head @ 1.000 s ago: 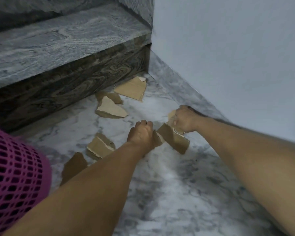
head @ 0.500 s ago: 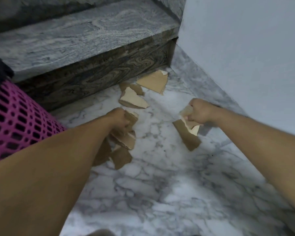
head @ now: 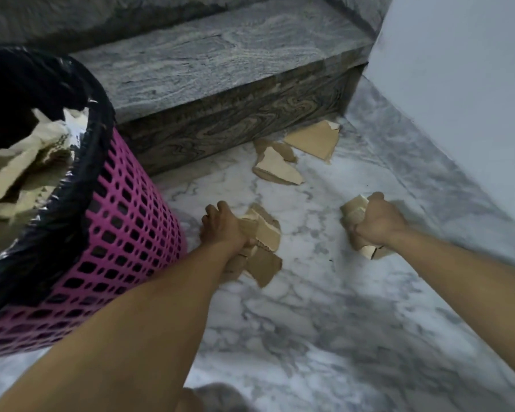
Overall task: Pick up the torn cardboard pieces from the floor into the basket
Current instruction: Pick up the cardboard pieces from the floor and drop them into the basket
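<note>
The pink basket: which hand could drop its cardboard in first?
Probably the left hand. It grips a bunch of cardboard pieces right beside the pink basket, while the right hand, also full, is farther away near the wall.

A grey stone step (head: 220,72) (veined riser) meets a pale wall (head: 464,84).

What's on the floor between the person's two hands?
In the head view, only bare white-and-grey marble floor lies between the left hand and right hand; each grips torn brown cardboard pieces.
</note>
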Available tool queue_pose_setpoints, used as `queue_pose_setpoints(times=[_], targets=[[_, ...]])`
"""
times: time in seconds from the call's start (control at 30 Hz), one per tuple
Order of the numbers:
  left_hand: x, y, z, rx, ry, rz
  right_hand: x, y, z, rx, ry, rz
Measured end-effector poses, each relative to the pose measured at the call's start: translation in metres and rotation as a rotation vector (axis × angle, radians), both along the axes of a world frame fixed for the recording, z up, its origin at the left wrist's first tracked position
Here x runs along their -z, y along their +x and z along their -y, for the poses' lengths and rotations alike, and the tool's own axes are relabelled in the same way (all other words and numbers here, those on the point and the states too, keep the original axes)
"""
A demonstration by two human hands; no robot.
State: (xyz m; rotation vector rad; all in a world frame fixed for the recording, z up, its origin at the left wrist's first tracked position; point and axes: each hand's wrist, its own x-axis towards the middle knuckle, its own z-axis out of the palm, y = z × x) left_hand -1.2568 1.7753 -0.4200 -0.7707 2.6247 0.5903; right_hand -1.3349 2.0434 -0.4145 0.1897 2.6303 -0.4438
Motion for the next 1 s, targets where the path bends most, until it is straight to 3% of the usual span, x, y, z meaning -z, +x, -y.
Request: queue_pose_setpoints(times=[0.33, 0.43, 0.53, 0.67, 0.87, 1.0], targets=[[-0.015, -0.003, 0.026, -0.186, 0.229, -0.025, -0.007, 0.009, 0.116, -0.228, -0.343, 0.082], [-0.018, -0.001, 0.032, -0.287, 0.284, -0.073, -0.006, 0.017, 0.146, -0.342, -0.270, 0.086], [-0.025, 0.004, 0.035, -0.312, 0.137, -0.131, 0.001, 0.027, 0.163, -0.427, -0.145, 0.062], [-0.028, 0.005, 0.035, -0.389, 0.140, -0.214, 0.004, 0.038, 0.176, -0.333, -0.117, -0.004], [-0.024, 0.005, 0.024, -0.509, 0.402, -0.238, -0.007, 0.010, 0.157, -0.212, -0.164, 0.104], [-0.013, 0.010, 0.013, -0.599, 0.601, -0.192, -0.014, -0.007, 0.136, -0.138, -0.126, 0.036]])
